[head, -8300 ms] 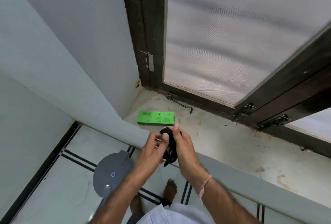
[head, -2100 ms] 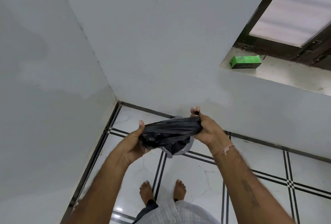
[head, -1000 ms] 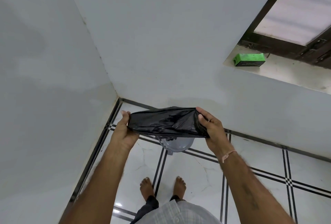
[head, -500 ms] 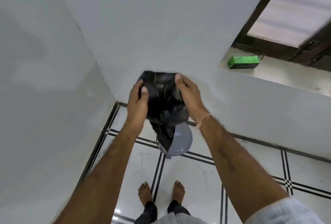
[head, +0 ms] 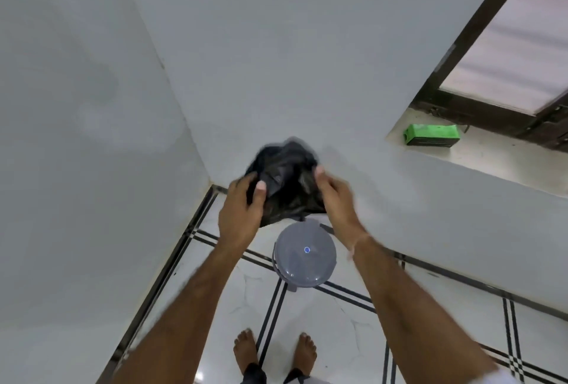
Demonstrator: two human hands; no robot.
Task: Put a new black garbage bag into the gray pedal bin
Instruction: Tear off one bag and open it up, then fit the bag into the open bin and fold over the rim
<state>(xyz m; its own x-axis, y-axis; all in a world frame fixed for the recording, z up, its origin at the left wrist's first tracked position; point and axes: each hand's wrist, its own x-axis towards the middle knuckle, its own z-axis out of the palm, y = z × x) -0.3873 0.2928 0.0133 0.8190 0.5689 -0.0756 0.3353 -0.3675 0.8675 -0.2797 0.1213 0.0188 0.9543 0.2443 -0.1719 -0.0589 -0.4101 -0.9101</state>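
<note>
Black bag (head: 284, 179) bunched mid-frame between left hand (head: 241, 214) and right hand (head: 333, 199), each grip pinching an edge; gray bin (head: 303, 256) just below on the floor, lid shut; best to find the mouth, shake it open, then press the pedal before lowering.

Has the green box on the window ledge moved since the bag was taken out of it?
No. The green box lies on the ledge beside the dark window frame, as before; only the camera turned.
</note>
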